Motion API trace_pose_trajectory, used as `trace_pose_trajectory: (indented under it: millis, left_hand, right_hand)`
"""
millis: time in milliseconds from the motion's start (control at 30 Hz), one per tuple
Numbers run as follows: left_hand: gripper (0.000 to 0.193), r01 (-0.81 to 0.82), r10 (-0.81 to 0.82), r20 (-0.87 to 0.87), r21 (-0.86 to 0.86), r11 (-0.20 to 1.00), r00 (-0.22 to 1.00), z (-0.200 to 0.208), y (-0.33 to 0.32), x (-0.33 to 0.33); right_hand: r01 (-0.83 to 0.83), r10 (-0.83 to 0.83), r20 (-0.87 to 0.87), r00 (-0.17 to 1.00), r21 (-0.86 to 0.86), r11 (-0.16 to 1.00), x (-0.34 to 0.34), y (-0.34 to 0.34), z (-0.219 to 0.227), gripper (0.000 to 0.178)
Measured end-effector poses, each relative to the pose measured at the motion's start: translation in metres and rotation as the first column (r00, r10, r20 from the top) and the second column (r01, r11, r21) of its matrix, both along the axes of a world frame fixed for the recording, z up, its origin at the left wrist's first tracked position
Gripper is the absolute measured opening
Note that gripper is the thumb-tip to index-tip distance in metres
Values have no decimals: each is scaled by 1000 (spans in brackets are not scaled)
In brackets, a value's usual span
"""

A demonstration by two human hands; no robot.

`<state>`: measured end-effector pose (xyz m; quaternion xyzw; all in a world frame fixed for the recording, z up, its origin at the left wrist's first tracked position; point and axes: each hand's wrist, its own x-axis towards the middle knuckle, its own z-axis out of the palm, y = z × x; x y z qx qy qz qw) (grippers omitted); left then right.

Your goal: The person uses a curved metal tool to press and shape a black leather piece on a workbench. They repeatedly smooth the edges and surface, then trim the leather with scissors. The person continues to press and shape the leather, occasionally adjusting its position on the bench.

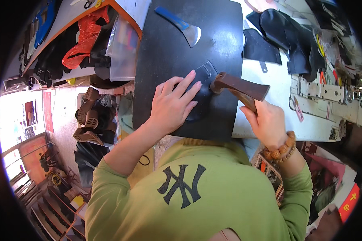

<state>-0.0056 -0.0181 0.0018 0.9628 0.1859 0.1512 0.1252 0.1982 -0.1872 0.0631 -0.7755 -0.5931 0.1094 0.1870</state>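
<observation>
Right-hand grip (268,123) was wrapped round the hammer (242,84), left hand (169,103) laid open on the black piece (204,96) atop the dark worktop (161,56); hammering was judged under way, strokes done or left untellable.

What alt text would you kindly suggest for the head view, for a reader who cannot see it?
A person's right hand holds a hammer by its handle, its head beside the left hand, which rests on black leather-like material. Beyond lies a broad blue-handled knife on a black board.
</observation>
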Motion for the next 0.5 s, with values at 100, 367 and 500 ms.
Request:
trace_pose_trajectory:
  millis: [100,367,500]
  left_hand:
    - [45,-3,3,-10,-9,1000,1000,-1,1,-3]
    - [41,59,-55,33,-133,989,998,-2,13,-7]
    - [40,33,-16,103,-169,985,995,-1,16,-5]
  right_hand:
    - [4,44,-201,979,233,973,1,-3,-2,23]
    - [-128,127,-20,992,-42,991,-4,-7,3,25]
    - [-112,134,-148,980,150,982,-8,-4,3,22]
